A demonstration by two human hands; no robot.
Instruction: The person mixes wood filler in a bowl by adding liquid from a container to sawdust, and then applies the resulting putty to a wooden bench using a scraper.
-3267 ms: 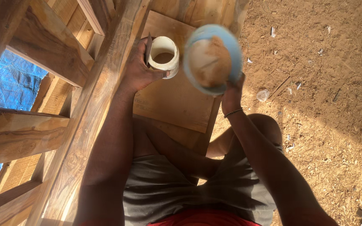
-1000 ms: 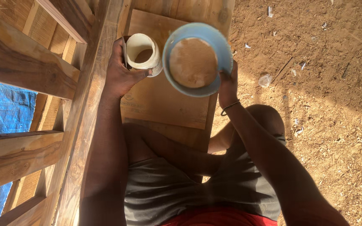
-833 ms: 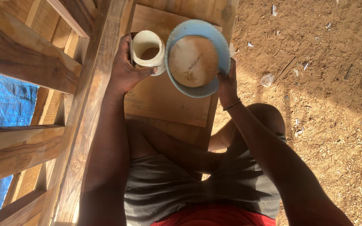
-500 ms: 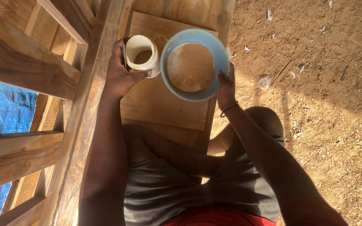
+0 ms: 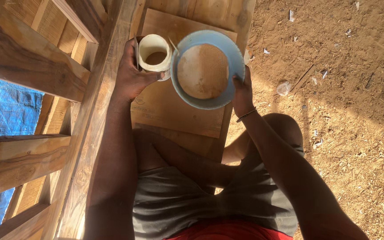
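Since half a second ago the round light-blue plastic bowl (image 5: 207,69) with pale brown residue inside has tipped a little flatter toward the camera; the white cylindrical plastic cup (image 5: 154,52) sits in much the same spot beside it.

Left hand (image 5: 132,75): grip closed around the cup's side, fingers wrapped under its base, brown liquid visible inside. Right hand (image 5: 242,91): grip closed on the bowl's right rim, thumb over the edge, thin bracelet (image 5: 246,114) at the wrist.

Both are held above the flat brown plywood board (image 5: 174,111), near its far edge, not resting on it. Cup rim is just beside the bowl's left rim, possibly touching.

Judgement: keep the cup's lip over the bowl's rim, tilt slowly, and hold the bowl level so nothing runs onto the board.

Rough timber beams (image 5: 27,71) left; sawdust-strewn dirt ground (image 5: 334,66) right.
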